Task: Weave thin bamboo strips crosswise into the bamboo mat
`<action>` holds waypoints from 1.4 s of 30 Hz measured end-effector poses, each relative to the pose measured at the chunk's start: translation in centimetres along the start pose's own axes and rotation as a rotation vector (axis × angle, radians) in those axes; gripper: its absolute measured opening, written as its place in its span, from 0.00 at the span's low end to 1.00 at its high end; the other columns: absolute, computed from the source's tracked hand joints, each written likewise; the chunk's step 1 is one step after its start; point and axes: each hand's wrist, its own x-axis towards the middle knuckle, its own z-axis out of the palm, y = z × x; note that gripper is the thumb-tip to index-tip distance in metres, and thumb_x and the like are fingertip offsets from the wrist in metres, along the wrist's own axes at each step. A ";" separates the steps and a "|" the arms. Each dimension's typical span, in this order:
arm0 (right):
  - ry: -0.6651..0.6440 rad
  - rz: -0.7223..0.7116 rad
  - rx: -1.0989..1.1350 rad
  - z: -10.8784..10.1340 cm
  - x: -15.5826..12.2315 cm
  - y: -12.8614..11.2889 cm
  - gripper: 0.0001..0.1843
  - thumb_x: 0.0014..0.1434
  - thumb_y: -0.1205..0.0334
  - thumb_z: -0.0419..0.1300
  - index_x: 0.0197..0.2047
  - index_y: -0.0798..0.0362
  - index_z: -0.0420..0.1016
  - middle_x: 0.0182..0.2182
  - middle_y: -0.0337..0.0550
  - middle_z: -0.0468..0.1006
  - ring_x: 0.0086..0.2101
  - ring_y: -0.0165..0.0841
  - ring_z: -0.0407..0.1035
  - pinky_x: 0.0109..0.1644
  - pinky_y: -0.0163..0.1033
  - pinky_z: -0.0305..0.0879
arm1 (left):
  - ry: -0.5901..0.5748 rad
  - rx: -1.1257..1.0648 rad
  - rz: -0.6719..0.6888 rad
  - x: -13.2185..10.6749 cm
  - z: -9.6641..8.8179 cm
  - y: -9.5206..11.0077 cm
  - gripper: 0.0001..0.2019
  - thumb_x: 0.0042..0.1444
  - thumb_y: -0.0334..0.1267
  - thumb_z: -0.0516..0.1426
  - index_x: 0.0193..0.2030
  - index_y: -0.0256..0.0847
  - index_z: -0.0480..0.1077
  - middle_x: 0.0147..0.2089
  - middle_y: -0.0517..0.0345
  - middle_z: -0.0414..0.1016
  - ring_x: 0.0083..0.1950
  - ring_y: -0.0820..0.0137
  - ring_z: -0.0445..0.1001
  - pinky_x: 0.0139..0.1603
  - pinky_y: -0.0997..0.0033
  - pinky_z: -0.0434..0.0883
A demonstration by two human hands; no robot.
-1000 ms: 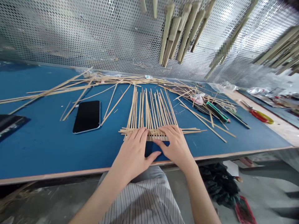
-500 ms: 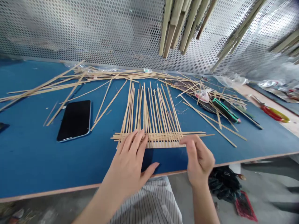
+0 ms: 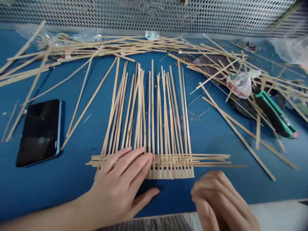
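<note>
A partly woven mat of pale bamboo strips [image 3: 168, 162] lies on the blue table. Long upright strips [image 3: 166, 118] fan away from me, and a few crosswise strips [image 3: 211, 157] run through them near the lower end, sticking out at both sides. My left hand [image 3: 125, 183] rests flat on the mat's lower left part, fingers spread, thumb out to the right; it hides the weave beneath. Right of the mat's lower corner, my right hand [image 3: 221, 199] hovers apart from the strips. Its fingers are curled and slightly blurred, and no strip shows in them.
A phone [image 3: 39, 131] lies at left. Loose bamboo strips [image 3: 115, 45] are heaped along the back, before a perforated metal panel [image 3: 108, 16]. At right are a green-black utility knife [image 3: 274, 114], a crumpled plastic bag [image 3: 243, 83] and more scattered strips [image 3: 240, 136].
The view has tilted down and come closer to the table. My right hand has left the mat's lower right corner and moved toward me. My left hand stays flat on the weave.
</note>
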 end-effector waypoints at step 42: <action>-0.021 -0.042 -0.396 -0.8 1.4 2.9 0.09 0.60 0.67 0.57 0.45 0.57 0.70 0.43 0.50 0.73 0.47 0.40 0.62 0.50 0.48 0.58 | -0.154 -0.151 0.051 2.6 -0.2 1.0 0.19 0.59 0.43 0.55 0.53 0.33 0.67 0.53 0.51 0.71 0.59 0.59 0.63 0.58 0.56 0.59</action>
